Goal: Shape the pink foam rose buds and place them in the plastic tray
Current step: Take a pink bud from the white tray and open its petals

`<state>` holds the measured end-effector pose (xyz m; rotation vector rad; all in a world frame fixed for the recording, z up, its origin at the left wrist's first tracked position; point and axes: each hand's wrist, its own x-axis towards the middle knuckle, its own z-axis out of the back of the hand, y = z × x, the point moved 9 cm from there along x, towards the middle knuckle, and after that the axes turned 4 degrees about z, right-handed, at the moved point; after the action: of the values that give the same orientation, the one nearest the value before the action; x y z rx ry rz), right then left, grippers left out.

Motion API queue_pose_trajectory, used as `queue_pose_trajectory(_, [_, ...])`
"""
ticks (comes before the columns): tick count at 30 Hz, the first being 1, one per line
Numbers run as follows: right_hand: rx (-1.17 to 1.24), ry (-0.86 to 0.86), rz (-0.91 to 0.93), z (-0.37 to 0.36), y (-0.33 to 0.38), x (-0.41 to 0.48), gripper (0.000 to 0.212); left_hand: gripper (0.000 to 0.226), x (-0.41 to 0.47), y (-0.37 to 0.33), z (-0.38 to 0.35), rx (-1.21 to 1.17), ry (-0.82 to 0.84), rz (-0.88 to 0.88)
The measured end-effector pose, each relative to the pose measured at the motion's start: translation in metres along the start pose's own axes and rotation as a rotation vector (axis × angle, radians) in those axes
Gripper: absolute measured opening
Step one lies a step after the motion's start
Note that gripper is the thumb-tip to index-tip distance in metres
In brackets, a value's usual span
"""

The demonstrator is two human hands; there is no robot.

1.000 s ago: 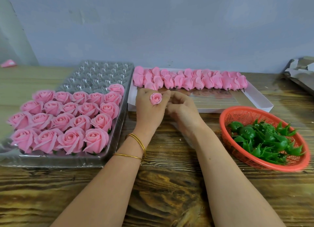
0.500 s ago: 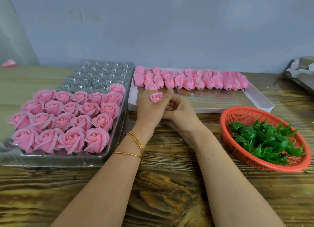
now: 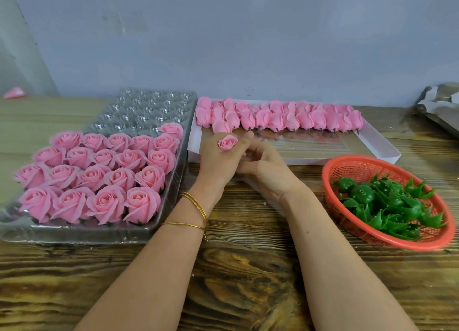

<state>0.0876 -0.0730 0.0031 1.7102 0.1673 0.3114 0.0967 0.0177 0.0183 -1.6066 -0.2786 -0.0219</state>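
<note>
Rose bud (image 3: pixel 227 143) pinched in left hand (image 3: pixel 218 163); right hand (image 3: pixel 267 173) curled against it, grip hidden; hard squeeze risks creasing foam petals; careless placing in plastic tray (image 3: pixel 74 236) may crush neighbouring roses (image 3: pixel 104 201).

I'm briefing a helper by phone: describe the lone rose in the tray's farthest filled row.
Find the clear plastic tray, left on the table. Past its rows of pink roses, one rose sits by the right wall, alone in its row, empty cups beside it.

I see a pink bud (image 3: pixel 227 143) at the left hand (image 3: pixel 218 164), pink roses (image 3: pixel 99 176) in a clear tray (image 3: pixel 74 234) left of it, green leaves (image 3: pixel 387 204) in a red basket (image 3: pixel 347 167) right of it, and a brown grained tabletop (image 3: pixel 248 268).
</note>
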Motion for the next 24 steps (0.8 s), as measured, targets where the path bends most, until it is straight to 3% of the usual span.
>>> queue_pose_trajectory(12, [-0.105,-0.084,0.039,0.0042,-0.0008,0.0041,0.044,0.027,-0.0007,0.0009,-0.0039,-0.032,-0.002,-0.021])
queue_pose_trajectory(15, [-0.091,-0.067,0.041,0.0053,-0.0008,0.0047,0.042,0.039,-0.0013,-0.0026,-0.0043,-0.012,0.027,-0.049])
queue_pose_trajectory(24, [0.0,0.038,0.022,-0.0025,-0.0035,0.0044,0.048,0.017,-0.0007,-0.0045,-0.0039,0.036,0.048,-0.038])
